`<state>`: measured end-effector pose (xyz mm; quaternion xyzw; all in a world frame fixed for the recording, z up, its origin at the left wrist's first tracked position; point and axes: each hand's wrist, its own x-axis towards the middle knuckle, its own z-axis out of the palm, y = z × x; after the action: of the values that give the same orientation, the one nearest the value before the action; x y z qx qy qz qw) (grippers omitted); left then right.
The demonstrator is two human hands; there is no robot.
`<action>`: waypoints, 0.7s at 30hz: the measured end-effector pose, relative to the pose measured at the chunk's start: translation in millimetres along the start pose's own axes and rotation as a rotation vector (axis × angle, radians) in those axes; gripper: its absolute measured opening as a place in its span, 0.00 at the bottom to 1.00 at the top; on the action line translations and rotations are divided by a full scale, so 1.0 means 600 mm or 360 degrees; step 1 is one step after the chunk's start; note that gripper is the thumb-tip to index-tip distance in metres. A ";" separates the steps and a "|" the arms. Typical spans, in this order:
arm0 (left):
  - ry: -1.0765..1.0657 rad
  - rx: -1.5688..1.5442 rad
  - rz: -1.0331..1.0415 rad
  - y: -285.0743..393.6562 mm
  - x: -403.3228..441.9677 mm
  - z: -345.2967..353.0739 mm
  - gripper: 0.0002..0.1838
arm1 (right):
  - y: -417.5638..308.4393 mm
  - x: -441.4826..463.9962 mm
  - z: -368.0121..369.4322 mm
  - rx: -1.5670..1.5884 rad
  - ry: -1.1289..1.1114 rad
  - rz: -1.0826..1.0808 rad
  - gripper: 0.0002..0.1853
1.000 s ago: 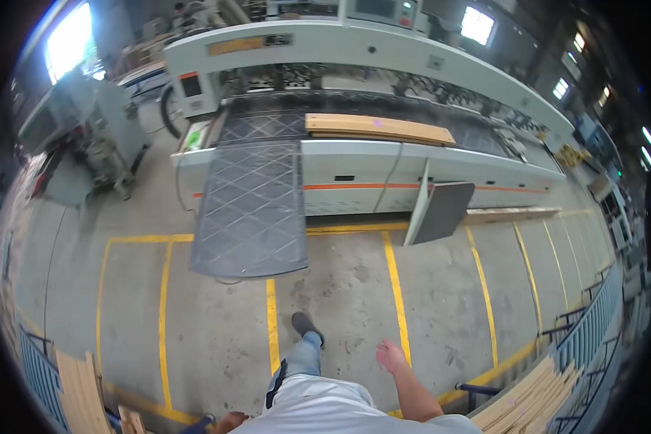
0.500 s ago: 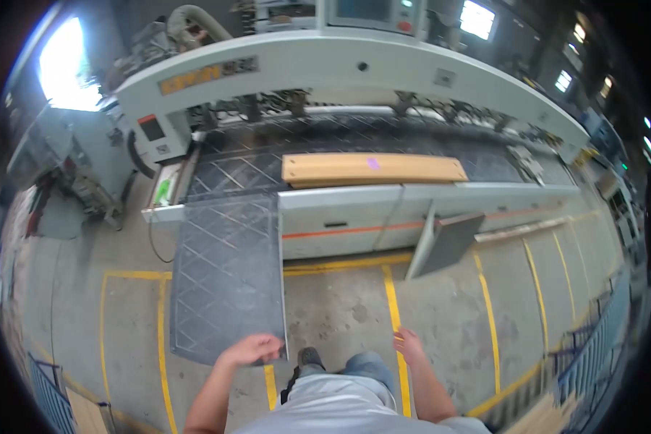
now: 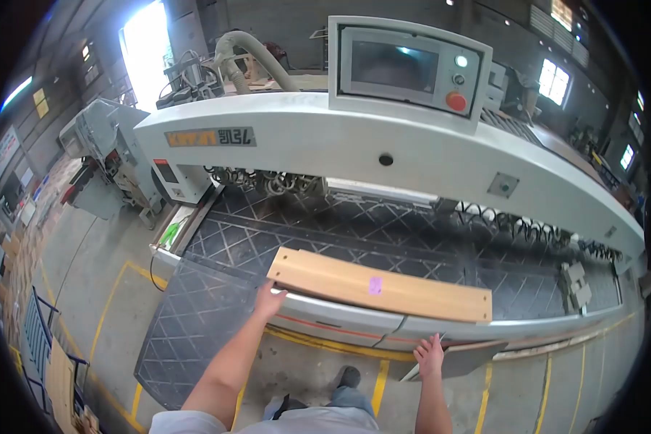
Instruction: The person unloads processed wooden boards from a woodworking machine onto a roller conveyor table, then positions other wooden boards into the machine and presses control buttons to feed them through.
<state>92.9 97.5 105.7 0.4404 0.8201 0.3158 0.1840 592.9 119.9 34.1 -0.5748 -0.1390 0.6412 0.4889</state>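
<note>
A long light-brown wooden board [image 3: 412, 291] with small holes near its ends and a purple mark in the middle lies along the front of the machine's dark bed [image 3: 267, 228]. My left hand [image 3: 269, 301] is at the board's left front corner, thumb apart from the fingers; whether it touches the wood I cannot tell. Below the board's right part, my right hand [image 3: 430, 356] hovers in front of the machine's edge, empty, with its fingers loosely bent and apart.
A white beam [image 3: 304, 137] spans the bed and carries a control panel [image 3: 394, 69] with a red button. A dark side table [image 3: 202, 318] juts out on the left. A grey flap [image 3: 470, 359] stands out below the right side. Yellow lines mark the floor.
I have stepped closer to the machine and my view has lifted. Both hands have reached forward, the left one up to the board's left end. The board itself appears to lie in the same place.
</note>
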 end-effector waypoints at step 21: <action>0.0201 0.0198 -0.0953 0.047 0.098 -0.009 0.45 | -0.146 0.088 0.060 0.0230 -0.0064 -0.0315 0.16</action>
<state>74.9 156.4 127.5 0.1691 0.9409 0.2234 0.1902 609.7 217.7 78.4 -0.5085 -0.1583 0.6096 0.5871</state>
